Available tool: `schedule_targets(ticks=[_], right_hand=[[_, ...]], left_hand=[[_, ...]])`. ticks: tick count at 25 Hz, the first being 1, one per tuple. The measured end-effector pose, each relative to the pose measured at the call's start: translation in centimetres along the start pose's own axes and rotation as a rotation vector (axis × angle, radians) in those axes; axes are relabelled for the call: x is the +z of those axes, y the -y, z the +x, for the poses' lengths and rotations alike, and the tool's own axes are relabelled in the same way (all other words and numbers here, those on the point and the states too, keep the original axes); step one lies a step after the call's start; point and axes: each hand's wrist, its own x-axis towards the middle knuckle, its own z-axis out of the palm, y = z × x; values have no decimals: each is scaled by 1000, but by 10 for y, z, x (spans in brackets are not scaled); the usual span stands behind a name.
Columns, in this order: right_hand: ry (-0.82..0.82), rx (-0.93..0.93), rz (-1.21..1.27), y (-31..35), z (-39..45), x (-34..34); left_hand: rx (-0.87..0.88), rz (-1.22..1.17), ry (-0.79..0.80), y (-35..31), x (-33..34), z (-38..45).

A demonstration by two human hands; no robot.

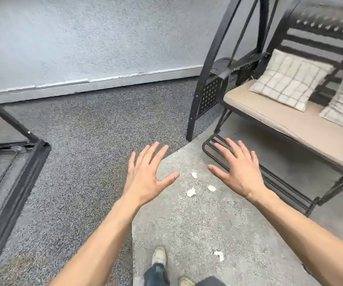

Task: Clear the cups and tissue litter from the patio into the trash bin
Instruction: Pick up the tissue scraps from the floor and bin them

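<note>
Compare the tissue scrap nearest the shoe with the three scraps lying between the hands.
The lone tissue scrap lies by itself close to the shoe; the three scraps form a loose cluster farther ahead, between the left hand and right hand. The lone scrap looks elongated and curled; the clustered ones look more compact. All are white, crumpled, untouched, and rest on the lighter grey rug.

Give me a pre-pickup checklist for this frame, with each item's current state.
1. Left hand empty, fingers spread: ok.
2. Right hand empty, fingers spread: ok.
3. Small white crumpled tissue scraps visible on the light grey rug: ok, four in view.
4. Scraps unobstructed: ok.
5. Cups located: not ok, none in view.
6. Trash bin located: not ok, none in view.
</note>
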Motion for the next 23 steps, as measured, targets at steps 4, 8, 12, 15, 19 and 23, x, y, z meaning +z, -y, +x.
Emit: schedule_targets(ticks=[4, 8, 12, 15, 19, 23], right_hand=[[-44, 196, -35, -12, 4, 4], [-82, 379, -57, -14, 2, 9], [-83, 533, -62, -26, -11, 18], [-78, 629, -53, -43, -21, 25], [-65, 690, -7, -72, -22, 37], [-41, 730, 36, -94, -18, 55]], left_hand=[[152, -22, 74, 14, 12, 61], [307, -45, 141, 22, 27, 109], [383, -55, 212, 19, 49, 147], [410, -53, 243, 14, 66, 169], [410, -37, 295, -2, 95, 194], [433, -12, 351, -16, 124, 211]])
